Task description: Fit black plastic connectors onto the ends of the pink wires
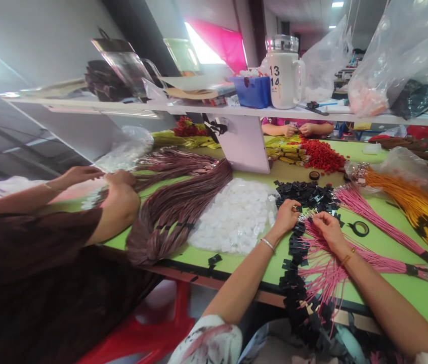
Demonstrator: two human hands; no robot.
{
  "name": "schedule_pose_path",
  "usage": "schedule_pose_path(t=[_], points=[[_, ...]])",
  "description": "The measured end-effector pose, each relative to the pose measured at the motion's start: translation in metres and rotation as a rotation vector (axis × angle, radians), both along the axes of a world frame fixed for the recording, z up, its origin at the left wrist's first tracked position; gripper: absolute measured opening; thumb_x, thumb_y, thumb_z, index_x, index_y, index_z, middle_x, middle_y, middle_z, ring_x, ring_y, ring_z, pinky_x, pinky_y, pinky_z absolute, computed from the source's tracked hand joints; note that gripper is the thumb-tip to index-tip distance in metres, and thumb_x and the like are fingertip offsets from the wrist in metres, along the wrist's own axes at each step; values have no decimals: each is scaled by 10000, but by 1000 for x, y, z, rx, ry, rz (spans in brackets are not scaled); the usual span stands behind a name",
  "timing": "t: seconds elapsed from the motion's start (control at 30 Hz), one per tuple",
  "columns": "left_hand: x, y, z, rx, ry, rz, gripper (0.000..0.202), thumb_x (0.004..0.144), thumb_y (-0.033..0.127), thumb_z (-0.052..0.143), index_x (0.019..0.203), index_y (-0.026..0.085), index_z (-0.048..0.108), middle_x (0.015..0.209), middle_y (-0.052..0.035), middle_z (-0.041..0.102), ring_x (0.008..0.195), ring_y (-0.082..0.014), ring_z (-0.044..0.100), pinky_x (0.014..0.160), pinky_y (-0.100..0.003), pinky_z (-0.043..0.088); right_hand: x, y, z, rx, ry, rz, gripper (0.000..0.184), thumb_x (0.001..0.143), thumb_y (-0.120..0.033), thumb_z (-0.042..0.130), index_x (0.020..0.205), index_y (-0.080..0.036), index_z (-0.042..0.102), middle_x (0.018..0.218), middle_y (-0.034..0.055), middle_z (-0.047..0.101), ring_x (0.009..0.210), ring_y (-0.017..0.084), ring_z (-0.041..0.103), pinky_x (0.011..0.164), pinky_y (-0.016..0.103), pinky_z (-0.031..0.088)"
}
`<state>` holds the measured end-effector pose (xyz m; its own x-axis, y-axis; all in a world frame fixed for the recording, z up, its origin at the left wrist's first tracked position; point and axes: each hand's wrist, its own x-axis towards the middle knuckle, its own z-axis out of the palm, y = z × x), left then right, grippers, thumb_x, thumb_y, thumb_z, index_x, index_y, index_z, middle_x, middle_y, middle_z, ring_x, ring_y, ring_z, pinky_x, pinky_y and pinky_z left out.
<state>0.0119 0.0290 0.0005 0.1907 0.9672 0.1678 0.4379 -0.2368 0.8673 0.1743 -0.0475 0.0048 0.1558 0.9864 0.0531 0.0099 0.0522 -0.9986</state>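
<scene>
Your left hand [287, 215] was pinched narrow on a small black connector [296, 208] at the near edge of the pile of black connectors [307, 194], and your right hand [328, 228] was closed lightly on the ends of the pink wires [322, 263] that lay fanned across the green table [388, 288] in front of you. By the look of it you were in the middle of fitting a connector onto a wire end, so the next move called for lining the thin tip up squarely with the housing and pushing it straight in. A string of finished black pieces [297, 293] trailed over the table edge toward your lap. Just beside your left wrist lay a heap of white plastic parts [237, 215], and beyond it the maroon wire bundles [176, 202] that a co-worker's hands [121, 179] were sorting. A roll of black tape [359, 229] lay just beside your right hand, with more pink wire bundles [381, 225] and orange wires [419, 205] farther right; loose strands there could have snagged your sleeve-side reach.
</scene>
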Motion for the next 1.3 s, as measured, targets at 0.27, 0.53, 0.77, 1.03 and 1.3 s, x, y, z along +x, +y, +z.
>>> schedule_pose_path(t=[0.27, 0.53, 0.77, 1.03, 1.3], points=[[-5, -40, 26, -358, -485, -137, 302, 669, 157, 731, 968, 142, 701, 723, 0, 650, 601, -96, 555, 605, -235, 426, 2, 1, 4, 29, -90, 2, 384, 722, -547, 722, 691, -174, 634, 636, -8, 564, 599, 132, 453, 606, 275, 371], [-1, -56, 29, -521, -826, -171, 279, 628, 237, 816, 878, 123, 762, 876, -73, 739, 756, -135, 643, 789, -294, 506, 5, 0, 1, 57, -105, 4, 322, 766, -490, 687, 725, -174, 640, 655, -10, 577, 598, 130, 459, 613, 268, 381], [1, -55, 19, -563, -871, -112, 396, 621, 201, 832, 996, 134, 722, 894, -53, 729, 700, -112, 638, 746, -277, 506, 9, -2, 2, 58, -179, -25, 272, 796, -420, 624, 671, -183, 582, 600, -32, 513, 565, 119, 413, 584, 259, 358], [-2, -53, 18, -555, -928, -176, 558, 601, 131, 823, 1144, 136, 693, 959, -75, 736, 806, -140, 660, 807, -295, 507, 12, -1, 3, 54, -246, 20, 244, 799, -382, 583, 651, -190, 551, 605, -32, 503, 580, 125, 418, 586, 257, 354], [-1, -54, 14, -478, -807, -156, 512, 645, 117, 754, 1155, 138, 711, 998, -95, 744, 814, -154, 655, 797, -308, 506, 10, -7, 9, 101, -386, 74, 218, 824, -352, 555, 678, -190, 572, 610, -25, 523, 587, 133, 438, 586, 258, 358]])
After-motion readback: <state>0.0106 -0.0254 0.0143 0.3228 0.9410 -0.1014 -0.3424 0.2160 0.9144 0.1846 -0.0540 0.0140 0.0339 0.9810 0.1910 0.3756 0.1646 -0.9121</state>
